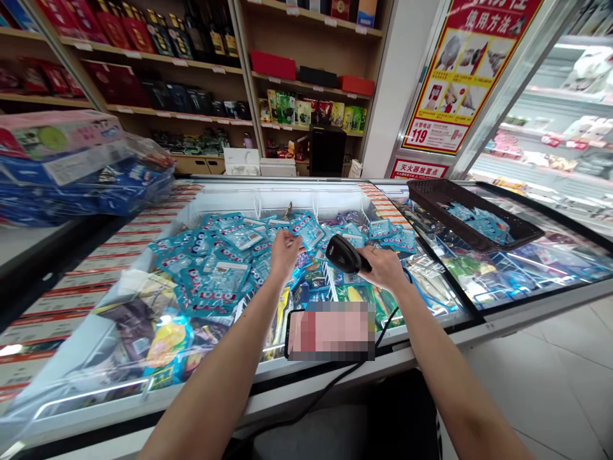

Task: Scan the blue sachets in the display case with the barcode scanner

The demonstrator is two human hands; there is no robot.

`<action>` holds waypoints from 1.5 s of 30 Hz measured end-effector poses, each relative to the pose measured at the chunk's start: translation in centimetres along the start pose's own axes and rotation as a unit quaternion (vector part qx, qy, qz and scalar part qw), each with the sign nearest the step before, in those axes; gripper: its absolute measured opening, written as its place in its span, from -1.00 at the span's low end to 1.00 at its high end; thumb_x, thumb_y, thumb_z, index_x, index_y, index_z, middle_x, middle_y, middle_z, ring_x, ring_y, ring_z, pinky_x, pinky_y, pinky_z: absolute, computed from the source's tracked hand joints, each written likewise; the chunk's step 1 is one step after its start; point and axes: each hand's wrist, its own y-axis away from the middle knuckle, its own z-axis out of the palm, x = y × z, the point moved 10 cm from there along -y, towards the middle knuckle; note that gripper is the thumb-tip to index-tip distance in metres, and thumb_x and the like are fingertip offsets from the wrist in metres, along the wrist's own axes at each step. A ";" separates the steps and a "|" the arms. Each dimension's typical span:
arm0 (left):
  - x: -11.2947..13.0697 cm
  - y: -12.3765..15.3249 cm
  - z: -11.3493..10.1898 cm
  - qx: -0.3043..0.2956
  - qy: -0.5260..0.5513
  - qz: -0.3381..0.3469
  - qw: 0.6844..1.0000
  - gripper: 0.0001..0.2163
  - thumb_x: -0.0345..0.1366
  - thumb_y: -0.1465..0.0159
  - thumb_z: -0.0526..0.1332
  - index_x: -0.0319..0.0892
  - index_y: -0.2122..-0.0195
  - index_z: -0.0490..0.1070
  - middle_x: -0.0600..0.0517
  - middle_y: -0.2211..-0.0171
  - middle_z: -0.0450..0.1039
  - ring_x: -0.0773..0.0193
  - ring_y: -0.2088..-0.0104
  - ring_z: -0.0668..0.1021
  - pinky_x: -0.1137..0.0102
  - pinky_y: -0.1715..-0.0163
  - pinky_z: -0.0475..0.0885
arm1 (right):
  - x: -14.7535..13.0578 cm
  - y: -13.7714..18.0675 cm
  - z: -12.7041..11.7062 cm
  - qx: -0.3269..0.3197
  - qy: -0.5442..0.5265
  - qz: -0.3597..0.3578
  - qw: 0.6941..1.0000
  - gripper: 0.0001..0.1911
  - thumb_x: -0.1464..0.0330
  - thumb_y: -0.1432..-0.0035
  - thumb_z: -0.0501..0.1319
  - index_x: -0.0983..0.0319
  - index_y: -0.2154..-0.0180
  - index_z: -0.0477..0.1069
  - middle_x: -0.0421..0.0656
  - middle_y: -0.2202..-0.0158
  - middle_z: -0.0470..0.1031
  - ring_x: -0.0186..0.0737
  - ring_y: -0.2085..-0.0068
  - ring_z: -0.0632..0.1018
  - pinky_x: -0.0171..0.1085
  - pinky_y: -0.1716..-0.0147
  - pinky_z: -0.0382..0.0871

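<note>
My left hand (285,254) pinches the edge of a light-blue packet (309,231), which is tilted up above the freezer's glass top. My right hand (385,268) is wrapped round the handle of a black barcode scanner (343,254); its head points left, close to that packet. Many similar blue packets (221,281) lie in a loose pile on the glass, left of and behind my hands. A smaller group of blue packets (393,236) is to the right of the scanner. Between my forearms lies a phone (330,332) with its screen blurred out.
A dark brown plastic basket (520,241) with some blue packets stands on the right of the chest freezer. Boxes in blue plastic wrap (86,182) are stacked at left. The scanner's black cable (330,386) runs over the freezer's front edge. Stocked shelves (191,115) stand behind.
</note>
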 end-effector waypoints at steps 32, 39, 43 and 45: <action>7.4 -0.7 -4.9 0.109 -0.463 0.178 0.862 -0.61 -0.28 -0.25 0.02 -0.23 -0.10 0.18 -0.09 0.30 0.45 0.09 0.27 0.51 0.19 0.18 0.41 | 1.2 0.7 0.5 0.022 0.022 0.004 1.000 -0.64 0.22 -0.11 0.17 0.19 0.05 0.37 -0.15 0.25 0.52 -0.21 0.33 0.51 -0.29 0.41 0.16; 8.3 1.2 -2.0 0.072 -0.577 0.264 0.770 -0.55 -0.26 -0.25 0.06 -0.15 -0.17 0.17 -0.21 -0.11 0.24 -0.09 -0.09 0.30 0.05 -0.01 0.24 | 1.4 0.7 0.0 0.042 0.023 0.008 0.999 -0.66 0.24 -0.11 0.16 0.20 0.07 0.38 -0.16 0.30 0.51 -0.22 0.35 0.50 -0.30 0.41 0.16; 5.2 2.7 3.9 -0.161 -0.580 0.322 0.731 -0.64 -0.19 -0.31 -0.01 -0.02 -0.12 0.27 -0.05 -0.11 0.32 0.05 -0.10 0.34 0.13 -0.05 0.20 | 1.5 0.7 0.0 0.041 0.019 0.011 0.999 -0.67 0.25 -0.11 0.16 0.20 0.07 0.38 -0.16 0.28 0.52 -0.22 0.34 0.50 -0.31 0.41 0.16; 3.9 3.4 5.3 -0.221 -0.583 0.331 0.708 -0.65 -0.17 -0.34 -0.07 0.00 -0.10 0.29 0.00 -0.09 0.36 0.11 -0.09 0.37 0.18 -0.04 0.20 | 1.7 0.8 0.0 0.039 0.017 0.014 0.999 -0.66 0.25 -0.12 0.15 0.20 0.07 0.38 -0.15 0.27 0.52 -0.22 0.33 0.50 -0.31 0.41 0.16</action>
